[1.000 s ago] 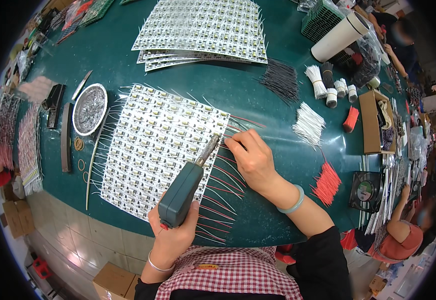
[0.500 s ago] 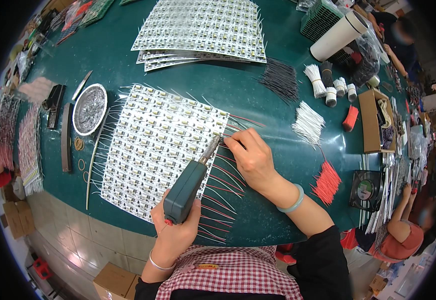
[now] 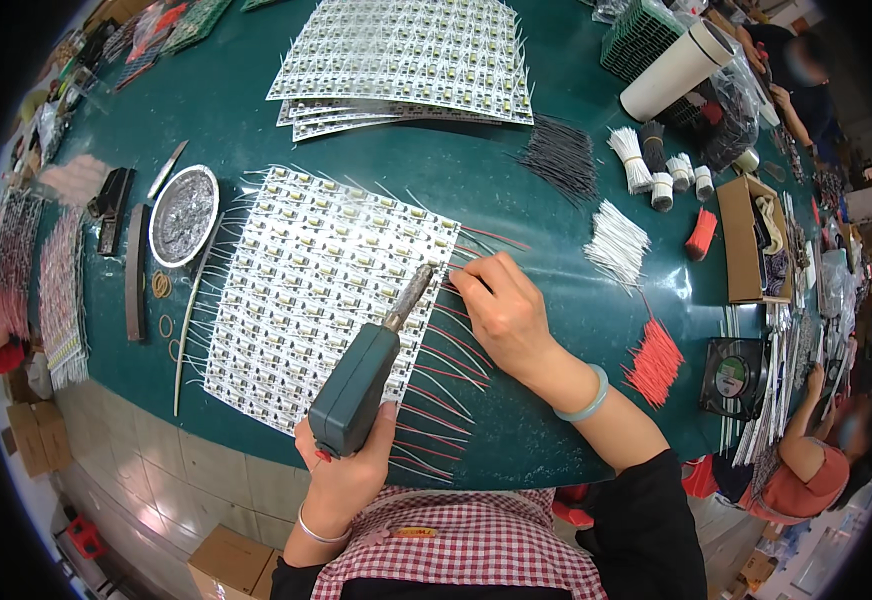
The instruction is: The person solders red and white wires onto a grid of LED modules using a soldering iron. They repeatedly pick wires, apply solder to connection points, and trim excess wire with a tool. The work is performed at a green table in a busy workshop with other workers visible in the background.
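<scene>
- Head view: left hand (image 3: 348, 478) clenched around green soldering iron (image 3: 364, 372), tip at circuit panel (image 3: 316, 290) edge.
- Right hand (image 3: 501, 312) fingers pinch a red wire (image 3: 476, 262) there.

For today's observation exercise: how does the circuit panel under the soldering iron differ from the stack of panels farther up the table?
The near circuit panel lies as a single sheet; the far stack of panels is several sheets overlapped. The near panel has white wires along its left edge and red ones along its right; the stack shows only short white leads. The left hand holds a soldering iron to the near one; nothing touches the stack. Both are white grids of small components.
</scene>
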The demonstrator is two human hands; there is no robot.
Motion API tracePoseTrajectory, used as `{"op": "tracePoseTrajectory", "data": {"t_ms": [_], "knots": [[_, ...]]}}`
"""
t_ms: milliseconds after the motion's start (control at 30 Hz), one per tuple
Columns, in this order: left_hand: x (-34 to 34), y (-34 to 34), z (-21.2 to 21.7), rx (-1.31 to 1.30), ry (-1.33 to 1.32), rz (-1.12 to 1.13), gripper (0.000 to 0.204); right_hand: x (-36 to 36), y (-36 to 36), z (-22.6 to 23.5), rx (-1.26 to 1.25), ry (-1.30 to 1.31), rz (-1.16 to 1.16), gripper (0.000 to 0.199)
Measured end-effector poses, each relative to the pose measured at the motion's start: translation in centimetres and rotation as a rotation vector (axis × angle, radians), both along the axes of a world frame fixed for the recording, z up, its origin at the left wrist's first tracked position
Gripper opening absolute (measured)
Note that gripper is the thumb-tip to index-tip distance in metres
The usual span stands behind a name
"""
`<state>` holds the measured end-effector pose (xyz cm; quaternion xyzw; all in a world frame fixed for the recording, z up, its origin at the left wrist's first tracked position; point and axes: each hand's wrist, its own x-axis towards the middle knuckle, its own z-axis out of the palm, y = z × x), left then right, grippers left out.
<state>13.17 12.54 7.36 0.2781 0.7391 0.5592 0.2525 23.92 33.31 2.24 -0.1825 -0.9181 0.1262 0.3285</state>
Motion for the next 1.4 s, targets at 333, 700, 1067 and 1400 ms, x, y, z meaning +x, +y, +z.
{"op": "tracePoseTrajectory", "data": {"t_ms": [333,700,1067,1400], "knots": [[0.4,-0.9,0.2,-0.007,-0.122,0.086,0.018,0.6,-1.7,0.6,-0.010,0.028,0.038,0.023],[-0.1,-0.5,0.3,0.040,-0.005,-0.038,0.013,0.5,-1.7,0.1,-0.034,-0.015,0.042,0.024],[-0.2,-0.5,0.5,-0.007,0.097,-0.085,0.014,0.6,-1.8,0.2,-0.024,-0.033,0.037,0.023],[0.1,-1.6,0.1,-0.016,0.138,-0.042,0.020,0.3,-1.8,0.3,-0.033,0.014,0.029,0.028]]}}
